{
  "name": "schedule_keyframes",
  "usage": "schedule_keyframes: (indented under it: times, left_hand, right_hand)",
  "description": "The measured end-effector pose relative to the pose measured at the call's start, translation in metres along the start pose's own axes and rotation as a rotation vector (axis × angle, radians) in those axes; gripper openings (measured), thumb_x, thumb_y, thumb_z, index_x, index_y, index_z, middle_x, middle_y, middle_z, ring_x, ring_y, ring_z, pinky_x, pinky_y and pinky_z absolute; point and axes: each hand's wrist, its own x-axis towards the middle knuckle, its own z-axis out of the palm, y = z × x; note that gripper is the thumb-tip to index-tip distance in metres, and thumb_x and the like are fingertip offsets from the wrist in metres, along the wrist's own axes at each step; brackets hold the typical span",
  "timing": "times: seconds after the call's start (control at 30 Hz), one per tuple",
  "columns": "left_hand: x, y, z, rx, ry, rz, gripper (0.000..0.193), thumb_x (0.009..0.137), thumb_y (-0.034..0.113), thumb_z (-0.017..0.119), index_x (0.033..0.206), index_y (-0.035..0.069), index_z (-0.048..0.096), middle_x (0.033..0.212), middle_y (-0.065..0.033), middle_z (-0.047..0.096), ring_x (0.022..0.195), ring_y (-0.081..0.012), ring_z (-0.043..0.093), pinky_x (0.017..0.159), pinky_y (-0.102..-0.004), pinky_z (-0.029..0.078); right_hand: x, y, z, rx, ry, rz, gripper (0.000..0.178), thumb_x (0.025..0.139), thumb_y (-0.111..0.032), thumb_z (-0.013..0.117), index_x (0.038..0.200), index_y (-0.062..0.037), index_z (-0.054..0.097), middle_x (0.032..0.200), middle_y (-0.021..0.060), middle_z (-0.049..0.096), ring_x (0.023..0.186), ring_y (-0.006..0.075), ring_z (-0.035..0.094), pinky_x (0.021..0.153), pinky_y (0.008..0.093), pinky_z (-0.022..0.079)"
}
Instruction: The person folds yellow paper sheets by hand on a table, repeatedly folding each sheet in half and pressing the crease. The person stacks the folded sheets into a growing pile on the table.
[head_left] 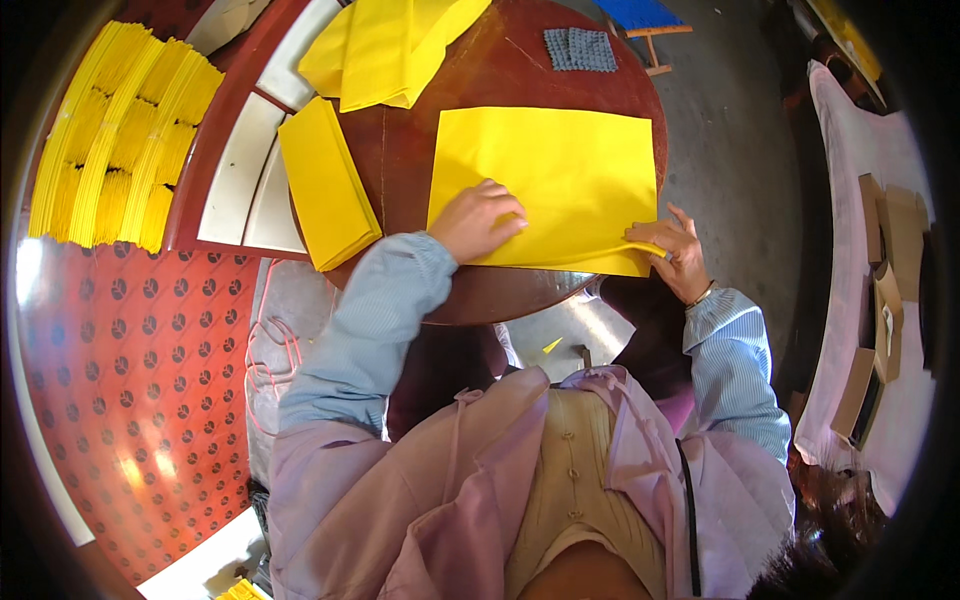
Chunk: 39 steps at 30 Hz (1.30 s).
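Note:
A large yellow cloth-like sheet lies flat on a round reddish-brown table, its near edge at the table's rim. My left hand rests on the near left part of the sheet, fingers loosely bent, slightly smeared and holding nothing I can see. At the near right corner, my right hand pinches the edge, which is slightly lifted and curled there. The thumb sits at the edge while other fingers point up and away. Left of the sheet is a folded yellow stack.
More yellow cloth is heaped at the table's far left. A grey knobbly pad lies at the far side. Bundled yellow pieces stand at far left. A blue-topped stool is beyond the table; cardboard boxes lie at right.

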Motion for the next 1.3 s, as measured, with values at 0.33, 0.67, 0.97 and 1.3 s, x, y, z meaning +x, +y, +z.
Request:
schedule_keyframes:
  times: [0.33, 0.67, 0.97, 1.3]
  left_hand:
    - [-0.041, -0.061, -0.056, -0.375, 0.021, -0.53, 0.058, 0.108, 0.043, 0.055, 0.147, 0.002, 0.044, 0.148, -0.02, 0.057, 0.132, -0.0334, 0.061, 0.113, -0.0404, 0.045]
    - [-0.054, -0.052, -0.018, -0.557, 0.405, -0.697, 0.076, 0.085, 0.013, 0.085, 0.145, 0.002, 0.04, 0.111, -0.0209, 0.079, 0.095, -0.0244, 0.078, 0.086, -0.032, 0.059]
    - [-0.048, -0.031, -0.014, -0.33, 0.496, -0.777, 0.076, 0.085, 0.012, 0.082, 0.146, 0.002, 0.038, 0.1, -0.0184, 0.079, 0.087, -0.0254, 0.076, 0.08, -0.0329, 0.058]
    - [-0.038, -0.024, -0.02, -0.101, 0.451, -0.857, 0.084, 0.08, 0.015, 0.085, 0.149, 0.0, 0.039, 0.077, -0.0131, 0.069, 0.07, -0.0271, 0.069, 0.069, -0.0364, 0.054]
  right_hand:
    - [0.028, 0.035, 0.0, 0.336, 0.019, 0.421, 0.033, 0.099, -0.028, 0.074, 0.12, -0.0022, 0.077, 0.102, 0.0124, 0.081, 0.085, 0.0194, 0.077, 0.078, 0.0315, 0.059]
    - [0.046, 0.018, -0.005, 0.413, 0.017, 0.583, 0.049, 0.094, -0.021, 0.081, 0.138, -0.006, 0.066, 0.111, 0.0122, 0.08, 0.101, 0.0208, 0.076, 0.092, 0.0324, 0.059]
    - [0.046, -0.01, 0.002, 0.315, 0.154, 0.612, 0.071, 0.09, -0.015, 0.084, 0.15, -0.0142, 0.047, 0.115, 0.0157, 0.078, 0.109, 0.0292, 0.076, 0.103, 0.041, 0.058]
    - [0.041, -0.011, 0.021, 0.095, 0.279, 0.537, 0.068, 0.091, -0.015, 0.082, 0.148, -0.0117, 0.044, 0.112, 0.0205, 0.077, 0.099, 0.0322, 0.078, 0.094, 0.0421, 0.063]
